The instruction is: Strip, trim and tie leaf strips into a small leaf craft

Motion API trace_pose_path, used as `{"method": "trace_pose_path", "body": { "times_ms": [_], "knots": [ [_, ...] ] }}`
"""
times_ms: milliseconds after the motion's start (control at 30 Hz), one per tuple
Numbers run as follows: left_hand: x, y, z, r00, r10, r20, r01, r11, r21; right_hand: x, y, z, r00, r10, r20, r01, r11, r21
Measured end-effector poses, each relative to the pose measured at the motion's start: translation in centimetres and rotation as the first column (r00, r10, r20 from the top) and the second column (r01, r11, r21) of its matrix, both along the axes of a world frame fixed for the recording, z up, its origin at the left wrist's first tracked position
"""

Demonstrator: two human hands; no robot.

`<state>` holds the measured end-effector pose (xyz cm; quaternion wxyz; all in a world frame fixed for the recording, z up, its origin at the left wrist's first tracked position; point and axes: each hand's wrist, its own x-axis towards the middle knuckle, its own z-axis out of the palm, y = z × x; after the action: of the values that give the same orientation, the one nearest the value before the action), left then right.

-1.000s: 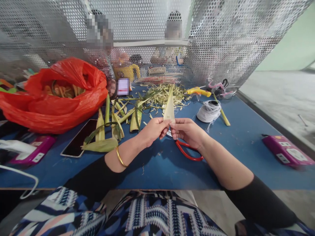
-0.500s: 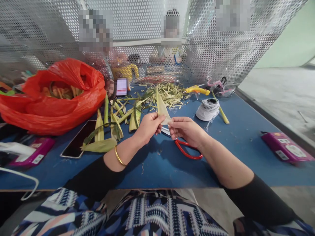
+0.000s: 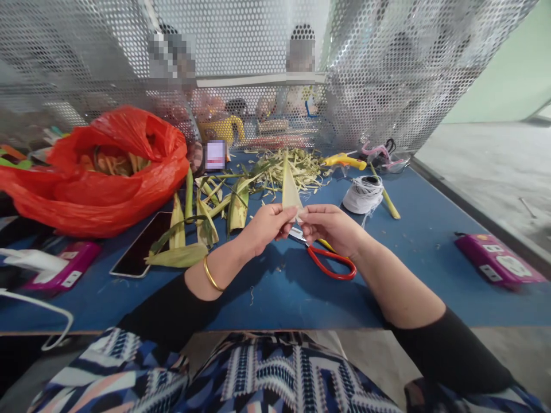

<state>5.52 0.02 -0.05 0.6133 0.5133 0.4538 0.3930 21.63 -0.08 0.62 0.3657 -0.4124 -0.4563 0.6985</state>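
Centre: my left hand (image 3: 269, 226) and right hand (image 3: 333, 226) meet over the blue table (image 3: 275, 310), each closed to a thumb-and-finger pinch on the lower end of one pale leaf piece (image 3: 290, 192), whose pointed tip stands upward, away from me. The piece looks whole along its length; any split at the pinched end is too small to confirm.

Beneath my hands: scissors with red handles (image 3: 332, 276), lying on the table, unheld.

Beyond the fingertips: a heap of thin shreds (image 3: 306, 173), which I judge to be material already stripped. Left of it: broader leaf pieces (image 3: 237, 209), apparently unshredded, so by my estimate much remains. Some lie against a dark phone (image 3: 140, 245).

Far left: a red plastic bag (image 3: 107, 209), holding more brownish matter, not clearly identifiable. Right: a spool of white thread (image 3: 363, 197), with a green stalk (image 3: 391, 205) just behind it, and a yellow tool (image 3: 345, 160) near the heap; no thread is visible on my piece.

Background: a perforated metal screen (image 3: 258, 34), with people behind it.
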Motion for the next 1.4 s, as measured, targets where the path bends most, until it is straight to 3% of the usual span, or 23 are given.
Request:
{"method": "trace_pose_path", "body": {
  "times_ms": [133,233,367,433,533,633,700,733,767,800,833,867,933,967,1000,1033,1100,1133,1167,1233,1300,1400],
  "knots": [
    [0.0,0.0,-0.1,0.996,-0.08,0.035,0.08,0.997,0.0,0.8,0.2,1.2,0.989,0.036,-0.141,-0.053,0.991,-0.119],
    [-0.1,0.0,0.0,0.99,-0.128,0.053,0.131,0.991,-0.042,1.8,0.2,2.2,0.977,-0.031,-0.211,0.003,0.991,-0.133],
    [-0.2,-0.1,0.3,0.982,-0.159,0.101,0.17,0.978,-0.119,3.1,0.9,2.6,0.96,-0.201,-0.195,0.211,0.977,0.031],
    [-0.2,-0.1,0.3,0.976,-0.167,0.136,0.188,0.969,-0.159,3.8,1.6,2.7,0.929,-0.309,-0.204,0.346,0.921,0.18],
    [-0.3,0.0,0.5,0.971,-0.16,0.18,0.198,0.955,-0.22,4.6,3.0,3.6,0.819,-0.483,-0.309,0.572,0.729,0.377],
    [-0.4,0.3,0.6,0.965,-0.128,0.229,0.192,0.938,-0.288,5.3,4.6,5.0,0.638,-0.59,-0.495,0.766,0.427,0.48],
    [-0.5,0.5,0.7,0.96,-0.098,0.264,0.187,0.924,-0.335,5.6,5.7,5.6,0.552,-0.623,-0.554,0.803,0.218,0.554],
    [-0.5,0.5,0.7,0.957,-0.088,0.277,0.186,0.918,-0.351,5.7,6.3,5.6,0.536,-0.656,-0.532,0.778,0.139,0.612],
    [-0.6,0.5,0.7,0.954,-0.081,0.287,0.186,0.915,-0.359,5.6,6.9,5.5,0.529,-0.712,-0.461,0.725,0.097,0.682],
    [-0.6,0.6,0.8,0.952,-0.079,0.296,0.188,0.914,-0.361,5.5,7.4,5.1,0.521,-0.783,-0.34,0.647,0.102,0.756],
    [-0.5,0.5,0.8,0.95,-0.079,0.302,0.19,0.915,-0.357,5.2,7.9,4.5,0.505,-0.848,-0.159,0.546,0.171,0.82],
    [-0.5,0.5,0.8,0.949,-0.081,0.305,0.192,0.916,-0.353,4.9,8.3,3.9,0.467,-0.882,0.062,0.438,0.292,0.85],
    [-0.4,0.4,0.8,0.946,-0.09,0.31,0.201,0.916,-0.348,3.9,8.5,2.6,0.373,-0.811,0.45,0.241,0.553,0.798],
    [-0.4,0.3,0.8,0.945,-0.093,0.312,0.205,0.915,-0.347,3.3,8.4,2.1,0.348,-0.755,0.556,0.159,0.632,0.759],
    [-0.3,0.3,0.8,0.944,-0.092,0.316,0.204,0.917,-0.342,2.7,8.1,1.7,0.346,-0.735,0.584,0.101,0.648,0.755],
    [-0.3,0.3,0.9,0.944,-0.087,0.319,0.199,0.92,-0.337,2.1,7.7,1.5,0.378,-0.734,0.564,0.063,0.629,0.775],
    [-0.3,0.3,0.9,0.942,-0.074,0.329,0.185,0.929,-0.321,1.0,6.6,1.5,0.546,-0.696,0.466,0.075,0.594,0.801],
    [-0.3,0.3,0.9,0.94,-0.068,0.333,0.178,0.933,-0.312,0.6,6.0,1.6,0.67,-0.609,0.426,0.101,0.642,0.76],
    [-0.3,0.3,0.9,0.94,-0.066,0.336,0.173,0.937,-0.302,0.1,5.4,1.7,0.789,-0.475,0.389,0.103,0.727,0.679],
    [-0.4,0.3,0.8,0.94,-0.073,0.333,0.171,0.946,-0.276,-0.6,4.4,1.6,0.946,-0.164,0.28,0.022,0.893,0.45],
    [-0.3,0.3,0.7,0.946,-0.091,0.31,0.175,0.951,-0.254,-1.3,3.8,1.3,0.988,0.003,0.152,-0.047,0.957,0.286],
    [-0.3,0.2,0.5,0.958,-0.134,0.255,0.185,0.964,-0.19,-1.8,3.6,0.7,0.996,-0.072,0.056,0.059,0.977,0.203]
  ]
}}
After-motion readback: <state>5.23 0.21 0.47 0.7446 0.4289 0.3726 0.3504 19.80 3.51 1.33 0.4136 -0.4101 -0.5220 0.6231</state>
